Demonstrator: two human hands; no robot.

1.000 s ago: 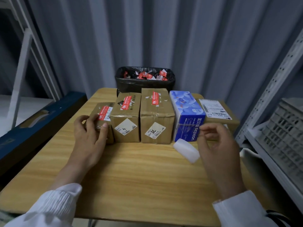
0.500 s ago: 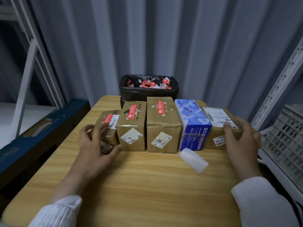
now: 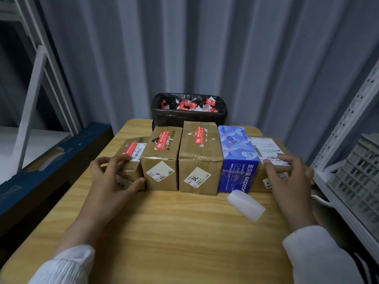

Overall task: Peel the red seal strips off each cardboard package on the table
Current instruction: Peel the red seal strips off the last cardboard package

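Five packages stand in a row on the wooden table (image 3: 164, 226). My left hand (image 3: 113, 181) grips the small leftmost cardboard box (image 3: 131, 160), fingers over its top edge and thumb on its front; a red seal strip (image 3: 130, 148) lies on its top. Two taller cardboard boxes (image 3: 161, 160) (image 3: 200, 160) beside it carry red strips (image 3: 163, 140) (image 3: 200, 135). A blue tissue pack (image 3: 238, 158) follows. My right hand (image 3: 289, 177) holds the rightmost cardboard box (image 3: 266, 148), fingers on its white label; no red strip shows there.
A black-lined bin (image 3: 189, 117) with several crumpled red strips stands behind the row. A small white translucent piece (image 3: 246, 204) lies on the table by the tissue pack. A grey crate (image 3: 359, 177) sits on metal shelving at right; a blue ledge (image 3: 47, 171) runs along the left.
My right hand moved from above the white piece to the rightmost box and took hold of it. My left hand stays on the leftmost box, thumb now on its front.
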